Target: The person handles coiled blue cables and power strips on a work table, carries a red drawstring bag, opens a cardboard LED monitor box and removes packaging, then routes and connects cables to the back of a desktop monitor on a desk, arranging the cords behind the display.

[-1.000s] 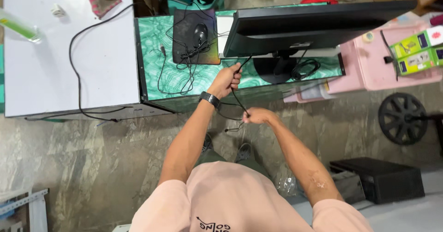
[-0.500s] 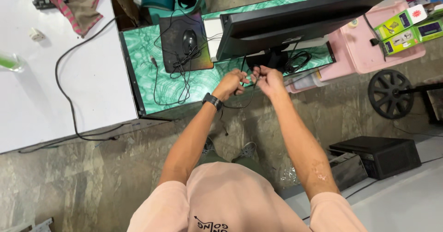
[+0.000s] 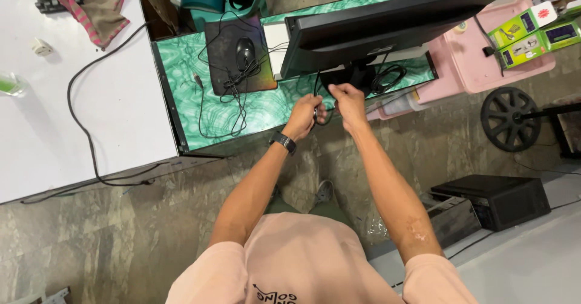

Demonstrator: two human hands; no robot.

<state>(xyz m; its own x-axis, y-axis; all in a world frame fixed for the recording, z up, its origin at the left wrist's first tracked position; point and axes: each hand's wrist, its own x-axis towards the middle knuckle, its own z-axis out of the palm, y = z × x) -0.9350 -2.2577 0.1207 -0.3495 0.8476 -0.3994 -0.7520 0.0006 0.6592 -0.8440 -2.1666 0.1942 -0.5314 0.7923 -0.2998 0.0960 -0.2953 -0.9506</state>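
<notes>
My left hand (image 3: 304, 111), with a dark watch on its wrist, and my right hand (image 3: 345, 98) meet at the front edge of a green marbled table (image 3: 181, 86). Both are closed on a black cable (image 3: 319, 115) that loops between them and runs up toward the stand of a black monitor (image 3: 387, 22). The monitor leans over the table just beyond my hands. More black cable (image 3: 387, 77) lies coiled by the stand.
A black mouse (image 3: 244, 51) sits on a dark pad with tangled wires. A white table (image 3: 72, 98) with a cloth and keyboard stands left. Pink stool with green boxes (image 3: 526, 35), a black wheel (image 3: 507, 118) and a black computer case (image 3: 493, 198) are right.
My hands have risen from below the table edge to its front by the monitor stand. My right hand has come up beside my left, both on the cable.
</notes>
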